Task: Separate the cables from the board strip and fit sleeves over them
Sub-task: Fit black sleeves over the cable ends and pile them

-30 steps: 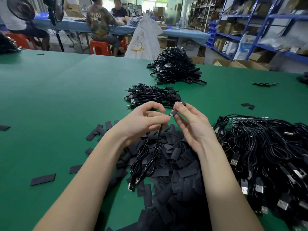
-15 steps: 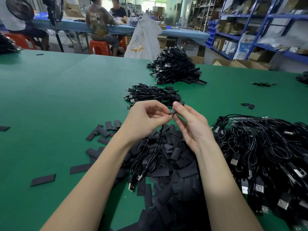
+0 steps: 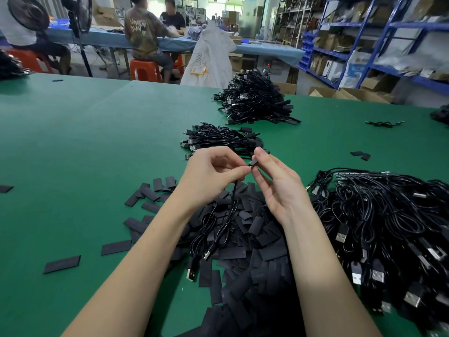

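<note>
The left hand (image 3: 209,176) pinches the end of a thin black cable (image 3: 220,229) between thumb and curled fingers, above the middle of the green bench (image 3: 85,147). The right hand (image 3: 279,190) meets it from the other side, thumb and forefinger closed on a short black sleeve (image 3: 253,163) at the cable's tip, the other fingers loosely spread. The two hands nearly touch at that point. From the left hand's grip the cable hangs down in loose loops onto a heap of flat black sleeves (image 3: 255,239) lying between the forearms, and its USB plug (image 3: 191,274) rests at the heap's left edge, on the bench. More flat sleeves lie scattered to the left of the heap. To the right of the right forearm sits a large tangled mass of black cables (image 3: 388,227) with silver plugs showing. Just beyond the hands lies a small bundle of cables (image 3: 223,139), and farther back a taller pile (image 3: 255,100). Behind the bench people sit on orange stools (image 3: 145,69) at a blue table, and blue shelving (image 3: 364,40) with boxes stands at the right
</note>
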Action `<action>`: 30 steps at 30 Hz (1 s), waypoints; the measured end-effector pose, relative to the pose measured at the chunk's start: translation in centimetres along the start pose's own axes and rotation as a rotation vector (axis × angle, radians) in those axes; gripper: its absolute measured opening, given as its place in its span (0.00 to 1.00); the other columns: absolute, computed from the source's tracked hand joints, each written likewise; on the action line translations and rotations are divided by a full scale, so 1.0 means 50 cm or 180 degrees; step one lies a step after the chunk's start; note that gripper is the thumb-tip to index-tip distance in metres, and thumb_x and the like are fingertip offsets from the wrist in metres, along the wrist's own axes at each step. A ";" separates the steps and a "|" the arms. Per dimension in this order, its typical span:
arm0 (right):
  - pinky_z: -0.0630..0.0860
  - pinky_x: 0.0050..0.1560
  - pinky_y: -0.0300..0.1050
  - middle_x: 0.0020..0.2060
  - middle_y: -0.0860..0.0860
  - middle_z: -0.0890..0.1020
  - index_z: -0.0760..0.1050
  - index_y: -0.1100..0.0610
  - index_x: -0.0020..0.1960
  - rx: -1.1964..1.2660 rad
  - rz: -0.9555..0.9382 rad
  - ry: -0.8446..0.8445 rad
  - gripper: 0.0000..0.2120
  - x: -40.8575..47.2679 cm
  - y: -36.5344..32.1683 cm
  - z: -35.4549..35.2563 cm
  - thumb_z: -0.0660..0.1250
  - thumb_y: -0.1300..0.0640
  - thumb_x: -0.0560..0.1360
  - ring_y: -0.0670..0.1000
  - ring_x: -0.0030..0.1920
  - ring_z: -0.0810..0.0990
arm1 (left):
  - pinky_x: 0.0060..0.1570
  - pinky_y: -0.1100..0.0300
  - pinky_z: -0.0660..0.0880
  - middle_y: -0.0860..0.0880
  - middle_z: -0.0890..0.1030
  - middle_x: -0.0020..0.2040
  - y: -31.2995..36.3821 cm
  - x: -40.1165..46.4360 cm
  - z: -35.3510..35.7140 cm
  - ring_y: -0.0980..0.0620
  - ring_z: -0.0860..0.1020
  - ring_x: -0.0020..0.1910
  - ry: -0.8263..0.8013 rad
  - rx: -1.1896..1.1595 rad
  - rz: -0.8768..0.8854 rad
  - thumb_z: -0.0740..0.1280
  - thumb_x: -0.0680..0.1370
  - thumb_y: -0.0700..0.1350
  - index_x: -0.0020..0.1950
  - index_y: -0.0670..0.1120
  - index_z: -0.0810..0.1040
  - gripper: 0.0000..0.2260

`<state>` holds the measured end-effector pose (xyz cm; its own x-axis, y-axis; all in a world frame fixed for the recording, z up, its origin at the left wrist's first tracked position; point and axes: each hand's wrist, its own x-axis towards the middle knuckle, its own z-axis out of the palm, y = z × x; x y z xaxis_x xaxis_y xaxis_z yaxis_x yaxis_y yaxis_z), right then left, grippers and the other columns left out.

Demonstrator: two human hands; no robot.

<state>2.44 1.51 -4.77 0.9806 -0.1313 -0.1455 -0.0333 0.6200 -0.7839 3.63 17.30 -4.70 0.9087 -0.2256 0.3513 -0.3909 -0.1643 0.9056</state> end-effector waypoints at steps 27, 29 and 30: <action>0.81 0.45 0.36 0.47 0.56 0.87 0.82 0.61 0.51 0.0096 0.0154 -0.0452 0.13 -0.003 -0.010 -0.015 0.76 0.62 0.67 0.48 0.48 0.87 | 0.41 0.63 0.77 0.49 0.84 0.37 0.018 -0.007 0.006 0.53 0.82 0.37 0.0113 0.0109 0.0292 0.77 0.74 0.39 0.45 0.41 0.85 0.03; 0.81 0.45 0.35 0.46 0.56 0.87 0.82 0.61 0.51 0.0117 0.0149 -0.0477 0.12 -0.003 -0.009 -0.015 0.76 0.62 0.67 0.48 0.47 0.86 | 0.41 0.62 0.78 0.48 0.85 0.37 0.017 -0.007 0.006 0.52 0.82 0.37 0.0112 0.0081 0.0291 0.77 0.74 0.39 0.45 0.41 0.85 0.03; 0.81 0.45 0.35 0.46 0.56 0.87 0.82 0.61 0.50 0.0106 0.0144 -0.0490 0.12 -0.003 -0.010 -0.015 0.76 0.62 0.68 0.48 0.47 0.86 | 0.41 0.62 0.78 0.49 0.85 0.37 0.016 -0.006 0.006 0.52 0.82 0.37 0.0109 0.0065 0.0286 0.77 0.74 0.39 0.45 0.42 0.85 0.02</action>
<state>2.17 0.63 -4.81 0.9963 0.0158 -0.0841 -0.0743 0.6483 -0.7578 2.99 16.97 -4.16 0.8742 -0.2073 0.4392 -0.4737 -0.1645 0.8652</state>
